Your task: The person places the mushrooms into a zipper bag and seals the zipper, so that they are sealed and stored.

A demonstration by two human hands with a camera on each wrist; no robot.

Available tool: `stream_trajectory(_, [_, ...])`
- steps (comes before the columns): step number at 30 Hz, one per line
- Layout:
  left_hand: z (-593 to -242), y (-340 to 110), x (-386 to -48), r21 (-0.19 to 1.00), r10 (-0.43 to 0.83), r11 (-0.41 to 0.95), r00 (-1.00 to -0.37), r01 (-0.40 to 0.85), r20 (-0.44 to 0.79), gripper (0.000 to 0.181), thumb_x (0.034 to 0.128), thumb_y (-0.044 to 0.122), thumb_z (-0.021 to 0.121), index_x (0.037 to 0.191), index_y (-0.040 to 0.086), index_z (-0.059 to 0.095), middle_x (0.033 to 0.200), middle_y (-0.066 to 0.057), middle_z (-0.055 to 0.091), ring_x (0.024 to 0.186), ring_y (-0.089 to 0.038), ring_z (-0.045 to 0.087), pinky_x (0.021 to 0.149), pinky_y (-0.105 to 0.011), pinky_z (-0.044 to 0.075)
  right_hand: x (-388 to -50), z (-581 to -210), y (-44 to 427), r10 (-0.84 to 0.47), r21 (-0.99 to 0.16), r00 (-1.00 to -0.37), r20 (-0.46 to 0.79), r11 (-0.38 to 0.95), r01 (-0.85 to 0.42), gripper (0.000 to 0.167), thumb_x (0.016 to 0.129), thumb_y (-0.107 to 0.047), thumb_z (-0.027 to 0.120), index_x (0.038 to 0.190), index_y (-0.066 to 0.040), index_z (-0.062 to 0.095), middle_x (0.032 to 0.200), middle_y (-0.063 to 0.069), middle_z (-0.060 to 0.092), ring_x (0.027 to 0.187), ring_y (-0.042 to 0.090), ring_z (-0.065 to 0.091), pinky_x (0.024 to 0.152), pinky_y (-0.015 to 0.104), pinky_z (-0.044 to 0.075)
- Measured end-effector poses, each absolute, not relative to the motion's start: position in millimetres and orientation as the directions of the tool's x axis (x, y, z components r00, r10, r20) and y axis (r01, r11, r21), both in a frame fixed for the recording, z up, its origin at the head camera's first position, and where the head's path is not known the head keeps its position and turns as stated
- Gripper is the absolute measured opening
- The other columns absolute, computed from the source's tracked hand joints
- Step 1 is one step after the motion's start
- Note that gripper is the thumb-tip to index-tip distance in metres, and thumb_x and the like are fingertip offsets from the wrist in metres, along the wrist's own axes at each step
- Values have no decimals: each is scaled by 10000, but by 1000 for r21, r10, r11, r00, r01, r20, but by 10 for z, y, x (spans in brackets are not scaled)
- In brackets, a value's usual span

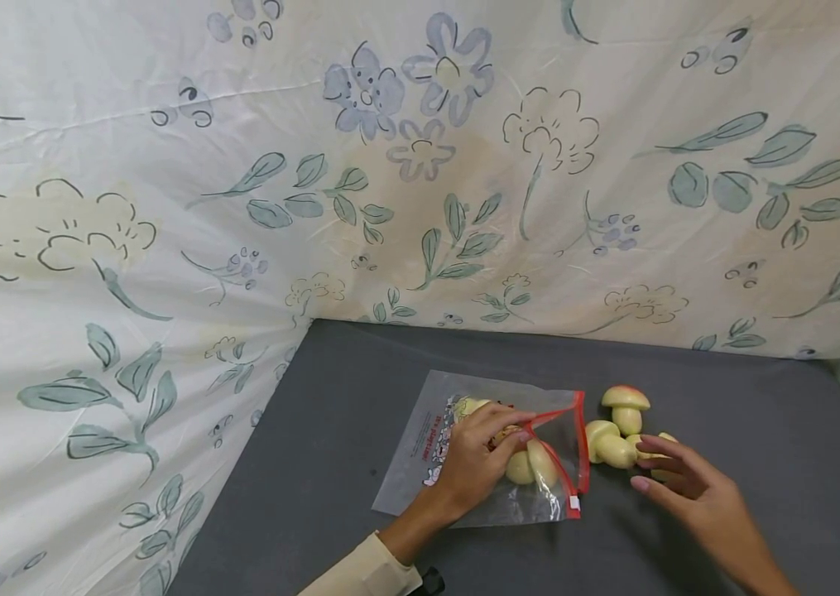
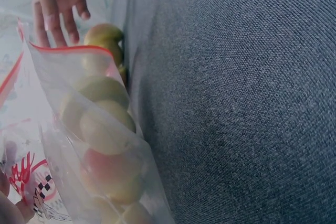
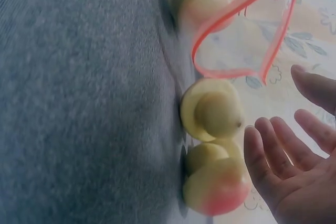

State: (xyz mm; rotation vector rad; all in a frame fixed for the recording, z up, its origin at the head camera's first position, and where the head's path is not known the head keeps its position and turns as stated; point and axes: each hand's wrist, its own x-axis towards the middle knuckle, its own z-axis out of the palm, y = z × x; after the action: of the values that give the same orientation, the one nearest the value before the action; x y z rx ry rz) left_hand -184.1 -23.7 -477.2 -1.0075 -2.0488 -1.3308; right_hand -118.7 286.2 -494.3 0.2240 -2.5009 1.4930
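A clear zip bag (image 1: 420, 422) with a red zip edge and printed figures lies on the dark cloth, its mouth gaping to the right. My left hand (image 1: 473, 463) pinches the upper layer of the bag at the mouth. Inside it are several toy mushrooms (image 1: 541, 463), pale yellow-green, some with a red blush, as the left wrist view shows. Outside the mouth, more toy mushrooms (image 1: 624, 399) sit in a cluster. Fingers spread and bent, my right hand (image 1: 703, 501) is beside this cluster; in the right wrist view its palm (image 3: 304, 198) holds nothing.
Dark grey cloth (image 1: 278, 497) covers the work surface. Behind it and to the left hangs a white floral curtain (image 1: 241, 240). A white slider (image 1: 574, 502) sits at the near end of the red zip.
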Motion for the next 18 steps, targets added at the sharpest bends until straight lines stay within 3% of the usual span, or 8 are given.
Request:
stream_trajectory(8, [-4789, -237, -1841, 548, 309, 264, -608, 794, 731, 251, 1002, 89, 738, 1251, 110, 765, 1101, -23, 720, 855, -87, 642, 668, -138, 490, -1207, -5007, 2922, 92, -787, -947, 307, 584, -199, 638, 873, -46, 872, 1450, -36, 601, 1261, -325, 542, 1043, -153, 573, 745, 93, 514])
stream_trajectory(18, [-4796, -239, -1845, 543, 306, 264, -603, 797, 737, 253, 1001, 85, 738, 1252, 110, 766, 1103, -23, 720, 812, -79, 600, 668, -78, 423, -1251, -5057, 3076, 187, -757, -930, 318, 641, -129, 644, 853, -113, 909, 1433, -53, 636, 1220, -233, 490, 1072, -165, 460, 699, 41, 471])
